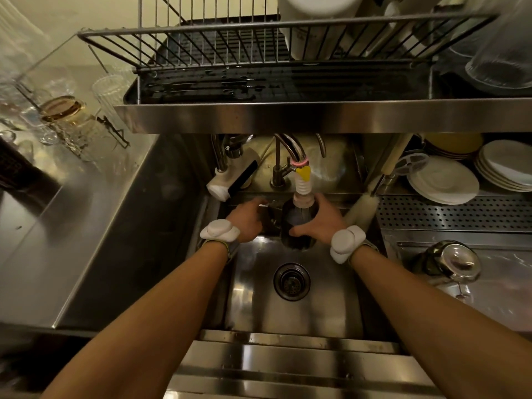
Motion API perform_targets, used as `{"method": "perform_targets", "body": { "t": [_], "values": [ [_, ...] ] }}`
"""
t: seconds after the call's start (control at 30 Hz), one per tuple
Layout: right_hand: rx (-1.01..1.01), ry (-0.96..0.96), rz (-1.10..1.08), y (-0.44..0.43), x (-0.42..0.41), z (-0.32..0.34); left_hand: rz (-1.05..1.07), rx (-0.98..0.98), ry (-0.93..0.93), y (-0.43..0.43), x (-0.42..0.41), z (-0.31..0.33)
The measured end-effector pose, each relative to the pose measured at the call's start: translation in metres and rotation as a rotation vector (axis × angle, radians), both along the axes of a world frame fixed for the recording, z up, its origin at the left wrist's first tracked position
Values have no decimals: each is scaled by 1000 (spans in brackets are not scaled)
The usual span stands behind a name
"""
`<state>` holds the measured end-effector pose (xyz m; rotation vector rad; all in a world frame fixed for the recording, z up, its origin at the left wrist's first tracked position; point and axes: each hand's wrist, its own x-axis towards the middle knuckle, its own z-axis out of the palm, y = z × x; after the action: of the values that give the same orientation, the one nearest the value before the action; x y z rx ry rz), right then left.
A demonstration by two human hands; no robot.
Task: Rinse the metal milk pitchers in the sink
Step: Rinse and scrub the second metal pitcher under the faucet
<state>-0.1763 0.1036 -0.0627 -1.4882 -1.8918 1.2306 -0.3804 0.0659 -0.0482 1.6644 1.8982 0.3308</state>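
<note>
Directly beneath the faucet nozzle point(302, 189), at twelve o'clock over the sink point(293, 312): dark milk pitcher point(298, 226), mouth upward, wrapped by right hand point(322, 218); left hand point(247, 220), fingers curled on something unclear, at its nine o'clock.

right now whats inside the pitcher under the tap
Water sprays from the tap nozzle into the pitcher, held by the right hand. The interior looks dark; how full it is and its bottom cannot be seen. The left hand rests beside it.
</note>
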Motion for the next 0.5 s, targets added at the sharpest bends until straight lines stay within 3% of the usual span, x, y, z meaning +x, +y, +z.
{"method": "perform_targets", "body": {
  "t": [0.5],
  "values": [
    [1,-21,-1,0,1,-7,-8,-22,-24,-10,1,-4]
  ]
}}
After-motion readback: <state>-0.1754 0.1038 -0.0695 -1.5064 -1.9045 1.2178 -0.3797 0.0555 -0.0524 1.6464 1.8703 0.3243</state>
